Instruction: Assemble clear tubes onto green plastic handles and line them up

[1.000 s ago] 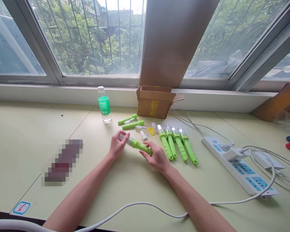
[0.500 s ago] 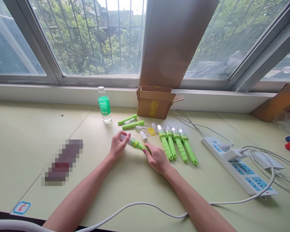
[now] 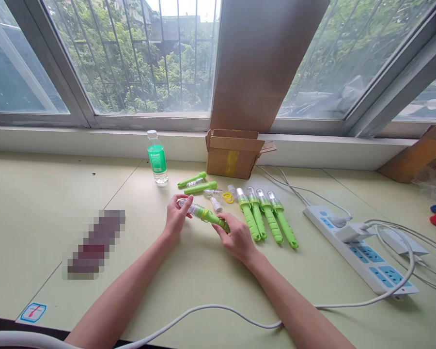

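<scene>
Between my two hands lies a green light stick [image 3: 205, 214] with a clear ribbed cap and a yellow ring at the joint, tilted down to the right. My left hand [image 3: 177, 214] grips the clear cap end. At the other end, my right hand [image 3: 236, 236] has its thumb and fingers closed around the green handle. Just beyond them are two loose green handles [image 3: 200, 187], several clear caps [image 3: 213, 193], a small white-and-clear piece [image 3: 216, 204] and yellow rings [image 3: 227, 197]. Right of these, several capped green light sticks [image 3: 267, 218] lie side by side.
A water bottle [image 3: 157, 157] and an open cardboard box [image 3: 234, 154] stand near the window sill. On the right is a white power strip [image 3: 359, 249] with plugs; its cable [image 3: 218, 306] crosses the table in front of me. A blurred dark object [image 3: 96, 245] lies at left.
My left hand has shifted slightly left along the clear cap, showing more of it. The light stick has moved slightly; my right hand stays on the handle.
</scene>
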### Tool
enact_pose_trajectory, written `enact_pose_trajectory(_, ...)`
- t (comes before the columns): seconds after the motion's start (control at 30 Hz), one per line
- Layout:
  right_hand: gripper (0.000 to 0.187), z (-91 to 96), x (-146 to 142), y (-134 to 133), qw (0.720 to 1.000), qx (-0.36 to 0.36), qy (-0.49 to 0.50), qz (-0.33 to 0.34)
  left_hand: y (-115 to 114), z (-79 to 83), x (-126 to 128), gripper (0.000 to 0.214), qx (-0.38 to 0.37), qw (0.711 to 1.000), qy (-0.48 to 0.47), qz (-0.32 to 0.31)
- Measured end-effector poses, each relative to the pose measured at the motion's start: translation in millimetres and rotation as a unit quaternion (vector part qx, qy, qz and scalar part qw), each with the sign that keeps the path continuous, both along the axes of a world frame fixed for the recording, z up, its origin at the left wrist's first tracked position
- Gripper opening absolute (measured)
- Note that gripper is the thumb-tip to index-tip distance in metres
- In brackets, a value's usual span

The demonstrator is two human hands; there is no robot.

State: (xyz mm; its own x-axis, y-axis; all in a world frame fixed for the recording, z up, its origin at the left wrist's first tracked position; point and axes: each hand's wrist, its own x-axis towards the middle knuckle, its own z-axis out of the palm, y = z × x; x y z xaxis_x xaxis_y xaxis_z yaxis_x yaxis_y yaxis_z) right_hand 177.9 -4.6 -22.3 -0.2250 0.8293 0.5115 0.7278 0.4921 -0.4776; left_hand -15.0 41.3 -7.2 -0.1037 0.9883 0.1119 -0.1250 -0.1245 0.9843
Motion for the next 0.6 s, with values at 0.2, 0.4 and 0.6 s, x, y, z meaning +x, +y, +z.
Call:
enact_pose_trajectory(0.2, 0.02, -3.6, 0.2, 1.7, 0.998, 0.034, 0.0, -0.049, 1.2, -0.6, 0.8, 0.042, -0.058, 0.993, -0.101, -0.028)
enact_pose_trajectory(0.4, 0.022, -1.8, 0.3, 2.5, 0.999, -0.002, -0.003, -0.042, 2.5, -4.8, 0.9, 0.04, -0.088, 0.985, -0.144, -0.048)
enact_pose_trajectory(0.6, 0.023, 3.1, 0.0, 1.5, 0.998, -0.047, 0.023, -0.017, 4.0, -7.6, -0.9, 0.041, -0.089, 0.982, -0.154, -0.068)
